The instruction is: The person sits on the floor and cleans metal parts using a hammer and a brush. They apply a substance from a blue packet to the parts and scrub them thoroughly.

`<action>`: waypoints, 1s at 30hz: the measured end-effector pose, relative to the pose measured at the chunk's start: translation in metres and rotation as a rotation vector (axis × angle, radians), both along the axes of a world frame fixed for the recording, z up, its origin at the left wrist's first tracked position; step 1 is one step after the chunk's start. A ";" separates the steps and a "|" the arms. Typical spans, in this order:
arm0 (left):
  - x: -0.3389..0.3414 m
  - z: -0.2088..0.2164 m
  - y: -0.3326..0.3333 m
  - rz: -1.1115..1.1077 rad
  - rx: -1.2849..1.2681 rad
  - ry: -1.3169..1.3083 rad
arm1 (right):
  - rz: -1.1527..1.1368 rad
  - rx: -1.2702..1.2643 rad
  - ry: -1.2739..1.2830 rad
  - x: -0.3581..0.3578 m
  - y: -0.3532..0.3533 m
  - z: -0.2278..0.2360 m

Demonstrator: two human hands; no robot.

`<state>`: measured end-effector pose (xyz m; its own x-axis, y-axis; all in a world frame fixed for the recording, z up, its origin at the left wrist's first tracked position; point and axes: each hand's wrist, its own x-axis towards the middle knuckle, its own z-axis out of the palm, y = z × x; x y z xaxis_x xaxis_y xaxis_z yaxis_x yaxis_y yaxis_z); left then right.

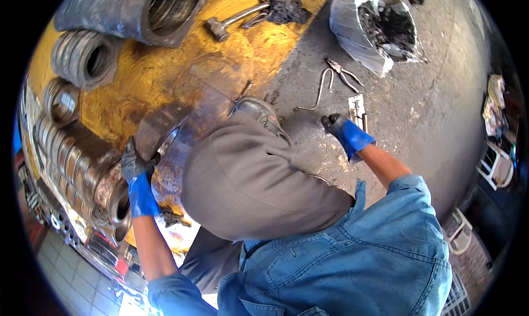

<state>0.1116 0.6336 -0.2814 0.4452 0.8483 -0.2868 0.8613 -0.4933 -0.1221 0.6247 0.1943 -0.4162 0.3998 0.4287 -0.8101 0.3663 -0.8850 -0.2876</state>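
Behind the bent knee [259,178], left hand [135,167] half hidden.

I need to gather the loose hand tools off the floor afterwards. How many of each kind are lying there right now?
Hammer: 1
Pliers: 1
Bent metal hook: 1
Small flat metal tool by the right hand: 1
Total: 4

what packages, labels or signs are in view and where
Crumpled clear plastic bag, top right on the grey floor, open-mouthed, holding black clumps.
Small flat pale metal-looking piece, on the floor just beyond the right hand; too small to tell if it is a pack.
No signs or screens visible.
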 end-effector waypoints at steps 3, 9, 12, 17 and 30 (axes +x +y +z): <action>0.036 0.028 -0.025 0.159 -0.062 0.062 | 0.266 0.058 -0.324 0.007 0.001 -0.007; 0.063 0.028 -0.038 0.322 -0.106 0.144 | 0.498 0.183 -0.679 0.063 0.009 -0.046; 0.052 0.018 -0.039 0.392 -0.090 0.249 | 0.560 0.021 -0.911 0.078 0.054 -0.036; 0.042 0.012 -0.034 0.335 -0.035 0.273 | 0.591 -0.011 -0.852 0.094 0.104 -0.029; 0.035 0.029 -0.045 0.325 0.068 0.089 | 1.156 0.494 -1.474 0.067 0.391 -0.115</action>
